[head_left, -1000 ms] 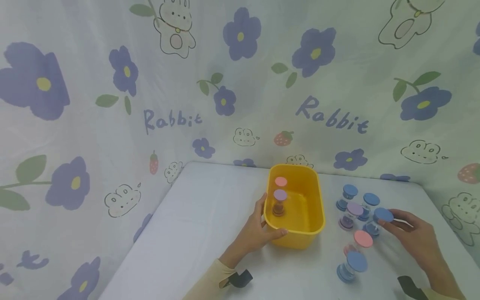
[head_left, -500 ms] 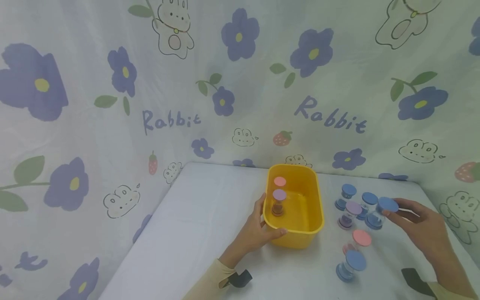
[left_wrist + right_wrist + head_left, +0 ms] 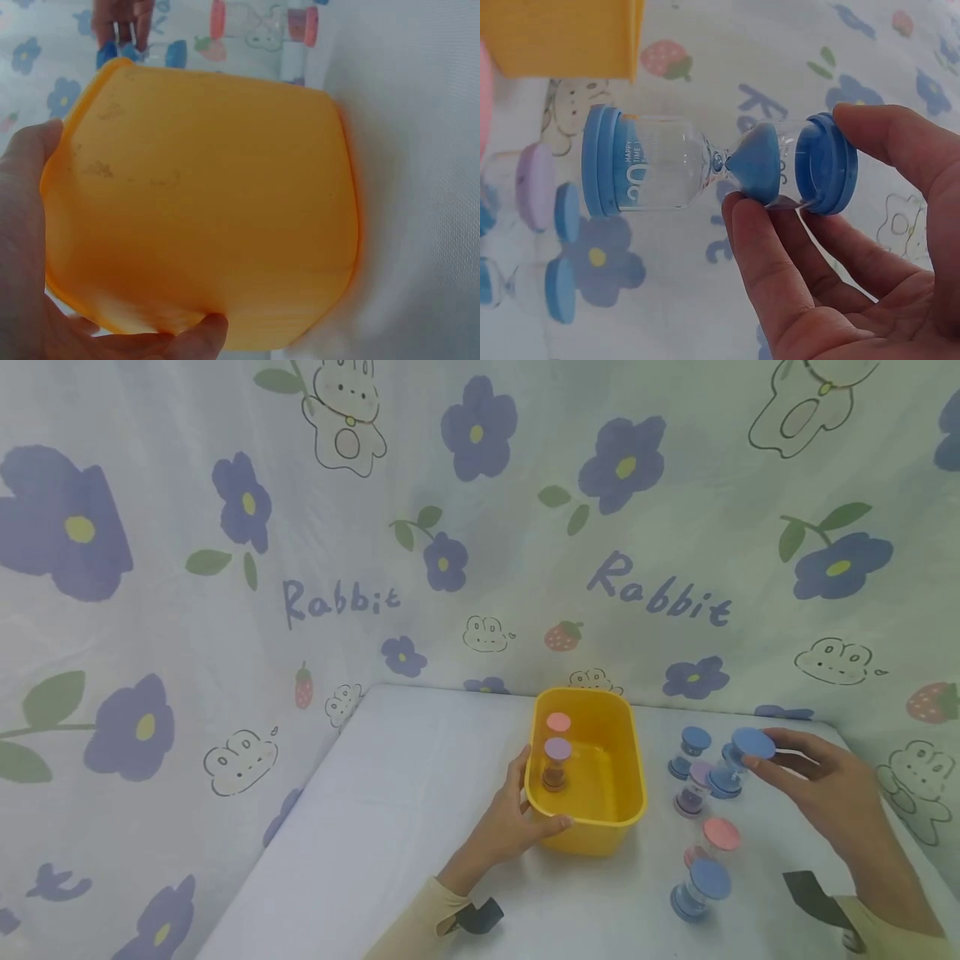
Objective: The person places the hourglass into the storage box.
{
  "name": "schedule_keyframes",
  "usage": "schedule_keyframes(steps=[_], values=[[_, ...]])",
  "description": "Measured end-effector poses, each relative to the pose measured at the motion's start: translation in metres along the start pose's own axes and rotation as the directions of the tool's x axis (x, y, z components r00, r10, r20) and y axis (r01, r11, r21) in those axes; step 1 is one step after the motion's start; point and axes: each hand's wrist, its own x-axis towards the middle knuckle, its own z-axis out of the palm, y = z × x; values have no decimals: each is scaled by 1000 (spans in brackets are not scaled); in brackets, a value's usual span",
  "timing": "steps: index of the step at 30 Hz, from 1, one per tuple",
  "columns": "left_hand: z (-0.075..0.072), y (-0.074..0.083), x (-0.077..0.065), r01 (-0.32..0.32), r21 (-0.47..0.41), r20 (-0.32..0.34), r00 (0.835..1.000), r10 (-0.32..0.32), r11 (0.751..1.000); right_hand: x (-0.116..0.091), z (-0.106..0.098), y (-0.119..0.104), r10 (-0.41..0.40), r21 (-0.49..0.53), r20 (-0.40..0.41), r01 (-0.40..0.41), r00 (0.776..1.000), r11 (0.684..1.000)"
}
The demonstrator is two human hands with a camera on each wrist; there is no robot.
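Step in hand: the right hand [image 3: 821, 785] has a blue sand timer [image 3: 718, 163] lifted clear of the table [image 3: 390, 827], at the right of the head view; by my reading the carry toward the yellow tub [image 3: 588, 822] is under way.
Right grip: thumb on the timer's end cap, fingertips [image 3: 754, 217] under the glass bulb, closed round it; the blue sand sits in the bulb nearest the hand.
Left grip: the left hand [image 3: 510, 822] clasps the tub's near left corner, thumb along the front wall, fingers curled over the rim, so it is closed on the tub.
Timer's place: in the air, right of centre in the head view, above the far end of the loose cluster and apart from the tub.
Next move calls for: a sideways carry to the left over the tub's right rim, then a gentle set-down in the free part of the floor, since the glass waist looks fragile.
Already in the tub: a pink-capped timer [image 3: 558, 722] and a purple-capped timer [image 3: 557, 760], upright against the left wall.
In the way: several timers on the table below the hand, a blue-capped one [image 3: 690, 747], a purple one [image 3: 693, 789], a pink one [image 3: 716, 839], and a blue one [image 3: 697, 889] nearest the lower edge.
Backdrop: a flower-and-rabbit printed cloth [image 3: 225, 568] fills the upper frame.
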Motion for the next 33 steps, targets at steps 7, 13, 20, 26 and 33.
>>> schedule_keyframes(steps=[7, 13, 20, 26, 33], values=[[-1, 2, 0, -6, 3, 1, 1000, 6, 1000, -2, 8, -21, -95, 73, -15, 95, 995, 993], [-1, 1, 0, -11, 2, -1, 1000, 11, 1000, -2, 17, -36, -145, 80, -10, 145, 989, 986], [0, 2, -1, 5, 7, -2, 1000, -5, 1000, -4, 31, -52, -169, 58, 35, 167, 985, 984], [0, 1, -1, 6, 11, 1, 1000, -6, 1000, -5, 47, -66, -130, 53, 82, 126, 988, 991], [1, 1, -2, 19, 11, -5, 1000, -19, 1000, -5, 64, -82, -118, 74, 141, 108, 983, 991]])
